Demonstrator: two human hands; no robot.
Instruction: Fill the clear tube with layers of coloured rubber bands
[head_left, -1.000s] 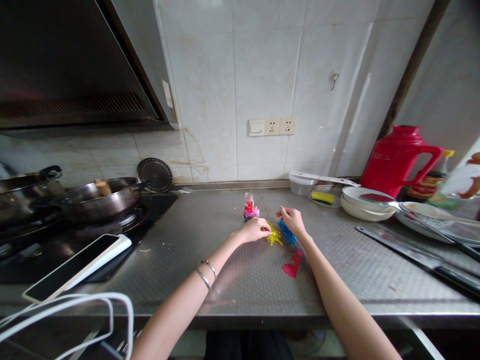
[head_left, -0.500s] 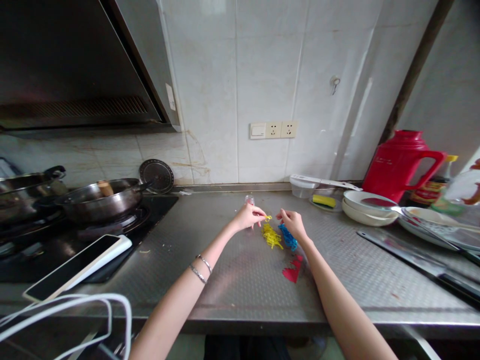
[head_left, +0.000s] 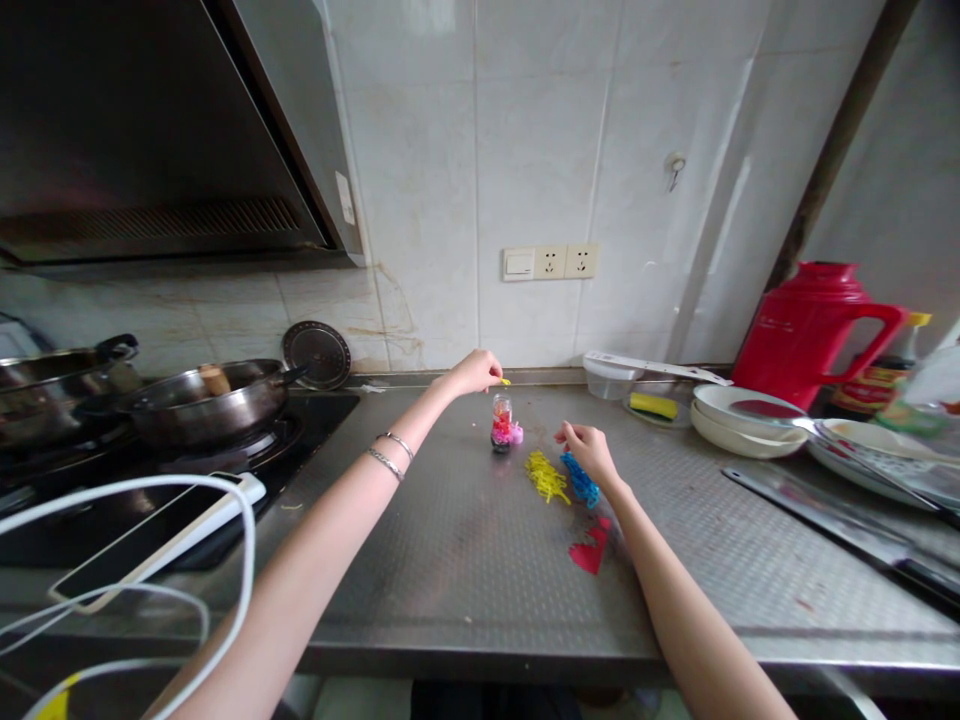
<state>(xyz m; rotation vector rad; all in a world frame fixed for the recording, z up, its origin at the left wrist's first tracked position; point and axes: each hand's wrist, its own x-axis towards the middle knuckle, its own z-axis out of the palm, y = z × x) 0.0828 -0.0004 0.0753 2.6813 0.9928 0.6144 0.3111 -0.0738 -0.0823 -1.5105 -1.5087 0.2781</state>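
My left hand (head_left: 477,371) is raised just above a small clear glass jar (head_left: 502,408), its fingertips pinching a small yellow strip (head_left: 505,382). Red and pink bits show inside the upright jar, with dark matter at its bottom. Touching or close beside the jar is a small pink object (head_left: 517,433). My right hand (head_left: 589,450) hovers or rests by a heap of blue strips (head_left: 580,482), fingers curled together; what they hold, if anything, is hidden. Left of the blue heap lies a pile of yellow strips (head_left: 546,477). Nearer me is a jagged red piece (head_left: 591,546).
At left, a pan (head_left: 202,400) stands on the black stove beside a phone (head_left: 150,540), with white cables (head_left: 247,560) in front. At right are a knife (head_left: 817,520), stacked bowls (head_left: 742,430), a red thermos (head_left: 810,330) and a yellow sponge (head_left: 653,405).
My left hand has moved up and away from the yellow pile to above the jar, carrying a yellow strip. The jar is now uncovered to view. My right hand has stayed nearly still.
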